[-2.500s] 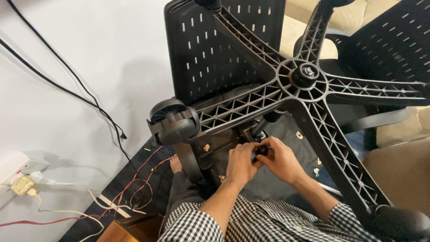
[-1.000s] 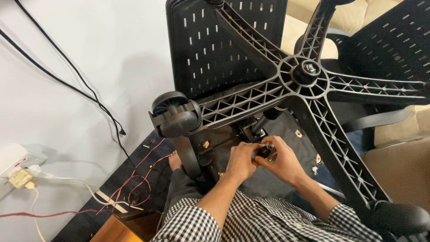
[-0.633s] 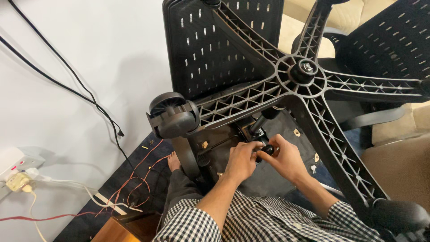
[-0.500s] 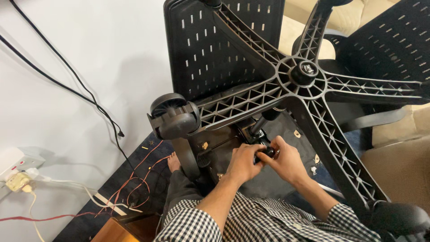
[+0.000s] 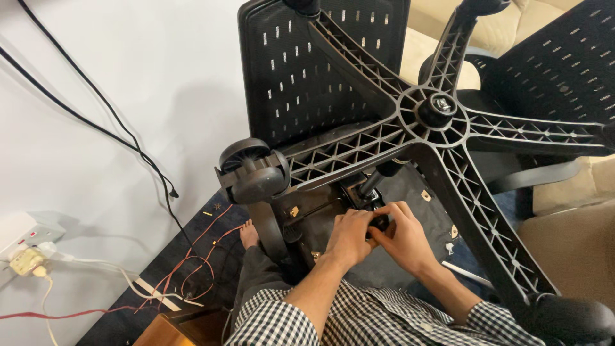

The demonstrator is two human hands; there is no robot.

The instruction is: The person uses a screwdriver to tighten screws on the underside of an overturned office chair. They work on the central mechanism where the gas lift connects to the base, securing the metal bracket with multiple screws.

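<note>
1. Near lower centre, the left hand and right hand both close on a small black knob, mostly hidden.
2. The knob sits under the overturned chair base; fitting looks unfinished.

Prob. a home rm: beige sofa, wall socket, loose wires.

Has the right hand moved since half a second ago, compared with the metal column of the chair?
Yes. The right hand has closed over the small black knob, which is now hidden, slightly nearer the metal column.
</note>
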